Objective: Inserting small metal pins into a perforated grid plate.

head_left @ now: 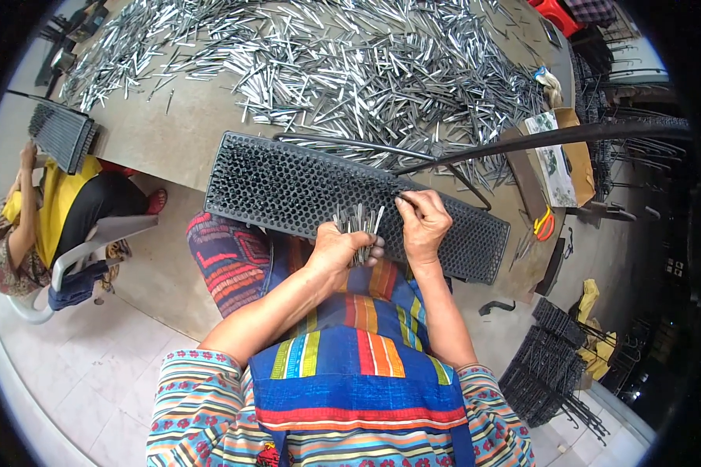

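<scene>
A long black rack point(304, 183) full of small round holes lies tilted across my lap against the table edge. Many holes at its left end have dark pieces standing in them, while the right end shows bare holes. My left hand point(344, 247) is closed round a bunch of slim metal pieces point(360, 227), their tips pointing up over the rack's near edge. Just right of it, my right hand point(424, 222) pinches with thumb and forefinger at the rack's upper middle. What sits between those fingertips is too small to make out.
Loose slim metal pieces point(350, 78) cover much of the table point(144, 128). A bent black rod point(366, 142) runs along the rack. At right are orange-handled scissors point(545, 224) and an open cardboard box point(575, 159). Another person point(54, 206) sits at left with a similar rack point(61, 134).
</scene>
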The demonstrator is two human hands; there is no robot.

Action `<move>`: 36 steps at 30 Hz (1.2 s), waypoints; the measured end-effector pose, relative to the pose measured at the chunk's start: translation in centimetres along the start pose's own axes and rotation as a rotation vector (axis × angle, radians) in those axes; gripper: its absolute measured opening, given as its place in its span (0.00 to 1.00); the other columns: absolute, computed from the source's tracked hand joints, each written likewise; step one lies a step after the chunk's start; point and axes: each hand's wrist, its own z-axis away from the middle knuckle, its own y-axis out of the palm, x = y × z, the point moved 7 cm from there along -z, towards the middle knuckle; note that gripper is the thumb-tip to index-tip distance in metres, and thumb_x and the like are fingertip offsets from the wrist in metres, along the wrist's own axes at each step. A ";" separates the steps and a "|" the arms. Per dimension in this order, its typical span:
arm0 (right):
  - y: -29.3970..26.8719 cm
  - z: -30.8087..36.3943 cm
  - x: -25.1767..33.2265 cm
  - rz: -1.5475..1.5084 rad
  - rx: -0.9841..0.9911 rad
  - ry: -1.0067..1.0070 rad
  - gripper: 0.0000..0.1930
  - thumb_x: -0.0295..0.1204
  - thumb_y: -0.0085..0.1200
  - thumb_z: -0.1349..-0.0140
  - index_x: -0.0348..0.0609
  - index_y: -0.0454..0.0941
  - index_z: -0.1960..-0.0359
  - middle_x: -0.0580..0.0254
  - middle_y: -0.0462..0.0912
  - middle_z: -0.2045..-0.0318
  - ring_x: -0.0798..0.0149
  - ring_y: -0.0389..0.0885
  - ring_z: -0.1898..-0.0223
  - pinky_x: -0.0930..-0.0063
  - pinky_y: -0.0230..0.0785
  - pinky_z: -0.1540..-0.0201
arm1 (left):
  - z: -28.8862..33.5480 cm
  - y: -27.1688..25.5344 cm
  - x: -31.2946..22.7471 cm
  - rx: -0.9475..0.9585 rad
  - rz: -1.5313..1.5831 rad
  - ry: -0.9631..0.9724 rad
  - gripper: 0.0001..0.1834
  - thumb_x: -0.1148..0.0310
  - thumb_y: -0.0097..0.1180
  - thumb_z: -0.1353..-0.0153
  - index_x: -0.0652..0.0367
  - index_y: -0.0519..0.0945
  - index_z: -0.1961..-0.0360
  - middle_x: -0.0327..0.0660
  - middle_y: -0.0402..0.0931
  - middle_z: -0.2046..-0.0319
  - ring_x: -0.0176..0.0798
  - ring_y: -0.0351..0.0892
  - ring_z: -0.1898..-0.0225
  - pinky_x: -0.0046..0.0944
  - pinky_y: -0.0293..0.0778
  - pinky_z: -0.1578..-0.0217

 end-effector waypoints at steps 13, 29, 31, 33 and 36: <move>0.0 -1.2 1.4 0.170 0.064 -0.100 0.06 0.19 0.62 0.49 0.36 0.83 0.69 0.55 0.81 0.73 0.58 0.81 0.72 0.72 0.72 0.68 | -0.3 0.0 -0.1 0.017 -0.005 0.028 0.10 0.82 0.56 0.46 0.68 0.78 0.62 0.48 0.81 0.72 0.39 0.82 0.76 0.35 0.80 0.76; 3.0 3.2 -1.0 -0.666 0.519 0.718 0.05 0.22 0.63 0.45 0.35 0.82 0.68 0.69 0.79 0.78 0.79 0.71 0.81 0.86 0.59 0.80 | 1.0 0.1 -0.3 0.112 -0.045 0.064 0.11 0.82 0.56 0.46 0.65 0.79 0.60 0.45 0.81 0.71 0.37 0.81 0.76 0.33 0.79 0.76; 3.3 4.0 -1.6 -0.732 0.513 0.744 0.04 0.22 0.63 0.45 0.36 0.82 0.69 0.69 0.79 0.79 0.80 0.69 0.84 0.88 0.56 0.83 | 1.0 0.2 0.0 0.129 -0.066 0.048 0.11 0.82 0.55 0.46 0.65 0.79 0.60 0.45 0.81 0.72 0.37 0.82 0.76 0.33 0.80 0.77; 3.5 4.4 -2.0 -0.793 0.424 0.816 0.02 0.22 0.61 0.45 0.37 0.81 0.72 0.70 0.78 0.82 0.82 0.66 0.86 0.87 0.52 0.85 | 1.2 -0.1 -0.2 0.092 -0.063 0.061 0.10 0.81 0.54 0.45 0.65 0.79 0.60 0.45 0.81 0.72 0.37 0.82 0.76 0.33 0.80 0.77; 3.7 4.5 -1.8 -0.721 0.360 0.790 0.01 0.20 0.60 0.45 0.37 0.81 0.71 0.71 0.77 0.82 0.81 0.65 0.87 0.86 0.52 0.85 | 1.0 -1.1 -0.3 0.030 -0.060 0.117 0.09 0.82 0.54 0.44 0.64 0.79 0.62 0.45 0.82 0.72 0.37 0.83 0.76 0.33 0.80 0.78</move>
